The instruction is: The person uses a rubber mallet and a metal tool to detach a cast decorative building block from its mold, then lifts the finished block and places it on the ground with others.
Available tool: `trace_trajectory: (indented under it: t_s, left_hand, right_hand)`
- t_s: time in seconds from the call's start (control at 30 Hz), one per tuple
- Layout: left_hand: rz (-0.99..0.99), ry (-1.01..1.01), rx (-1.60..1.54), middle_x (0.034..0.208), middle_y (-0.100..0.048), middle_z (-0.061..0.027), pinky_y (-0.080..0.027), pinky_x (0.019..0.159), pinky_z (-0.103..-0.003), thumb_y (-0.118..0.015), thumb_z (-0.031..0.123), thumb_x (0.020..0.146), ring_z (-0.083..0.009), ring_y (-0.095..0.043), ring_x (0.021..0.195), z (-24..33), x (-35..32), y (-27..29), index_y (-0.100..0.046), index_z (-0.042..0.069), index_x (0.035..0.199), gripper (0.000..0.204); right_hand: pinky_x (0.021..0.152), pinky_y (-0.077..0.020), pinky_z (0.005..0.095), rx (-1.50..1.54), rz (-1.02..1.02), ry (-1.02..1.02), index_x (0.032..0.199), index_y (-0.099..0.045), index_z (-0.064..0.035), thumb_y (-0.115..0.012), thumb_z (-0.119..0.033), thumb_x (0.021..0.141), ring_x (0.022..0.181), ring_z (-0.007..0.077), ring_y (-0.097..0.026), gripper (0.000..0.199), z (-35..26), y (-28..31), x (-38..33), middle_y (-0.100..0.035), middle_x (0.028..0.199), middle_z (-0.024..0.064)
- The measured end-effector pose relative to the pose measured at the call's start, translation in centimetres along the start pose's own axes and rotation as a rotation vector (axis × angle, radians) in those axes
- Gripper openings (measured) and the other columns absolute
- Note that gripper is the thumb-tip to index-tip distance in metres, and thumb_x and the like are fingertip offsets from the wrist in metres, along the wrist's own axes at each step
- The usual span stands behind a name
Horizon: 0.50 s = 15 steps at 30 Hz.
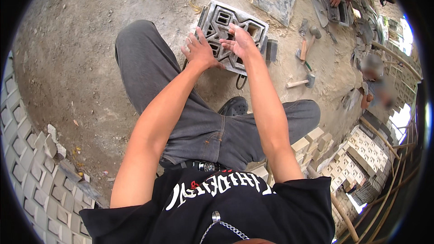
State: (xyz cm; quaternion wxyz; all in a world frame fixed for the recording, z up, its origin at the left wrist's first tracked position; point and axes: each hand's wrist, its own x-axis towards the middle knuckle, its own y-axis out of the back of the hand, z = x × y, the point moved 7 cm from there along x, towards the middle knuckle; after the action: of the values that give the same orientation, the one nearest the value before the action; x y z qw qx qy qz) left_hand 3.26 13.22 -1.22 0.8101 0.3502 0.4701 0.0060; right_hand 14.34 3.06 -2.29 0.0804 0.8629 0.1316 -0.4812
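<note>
Black shirt (280,214), six o'clock; patterned mould (224,31), twelve o'clock, probably heavy, rigid, best gripped by opposite sides; left hand (200,55) and right hand (242,45) spread wide.

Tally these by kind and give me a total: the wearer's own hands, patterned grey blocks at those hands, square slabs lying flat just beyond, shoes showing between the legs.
Own hands, left hand and right hand: 2
Patterned grey block: 1
Square slab: 1
Dark shoe: 1
Total: 5
</note>
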Motion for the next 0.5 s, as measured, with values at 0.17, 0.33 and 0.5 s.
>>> trace_trajectory:
  t_s: [0.17,0.33,0.5]
  left_hand:
    - [-0.036,0.040,-0.074,0.157,-0.001,-0.0302,-0.013,0.116,-0.058,-0.095,0.050,0.046,-0.0479,-0.006,0.146,-0.5,0.5,0.1,0.016,0.007,0.152,0.159]
    - [-0.091,0.084,-0.088,0.157,0.003,-0.0305,-0.011,0.118,-0.056,-0.096,0.047,0.046,-0.0479,-0.004,0.146,-0.4,0.6,0.4,0.018,0.009,0.151,0.160]
    - [-0.006,0.014,0.006,0.155,-0.012,-0.0342,-0.021,0.117,-0.053,-0.094,0.056,0.040,-0.0457,-0.017,0.144,-1.3,2.9,-1.5,0.018,0.007,0.151,0.166]
  right_hand:
    - [0.061,-0.0567,0.0412,0.092,0.052,-0.073,0.133,-0.040,0.0017,-0.058,-0.030,0.094,0.084,0.0264,-0.052,0.053,0.6,-2.3,0.0,-0.042,0.127,0.0152]
    - [0.063,-0.0576,0.0446,0.140,0.030,-0.133,0.130,-0.042,-0.0008,-0.060,-0.031,0.092,0.084,0.0262,-0.051,0.052,0.9,-2.1,-1.0,-0.041,0.129,0.0132]
    - [0.038,-0.0509,0.0395,-0.268,0.163,0.140,0.097,-0.057,0.0032,-0.059,-0.027,0.092,0.053,0.0263,-0.066,0.030,0.6,-0.5,-1.3,-0.066,0.079,0.0189]
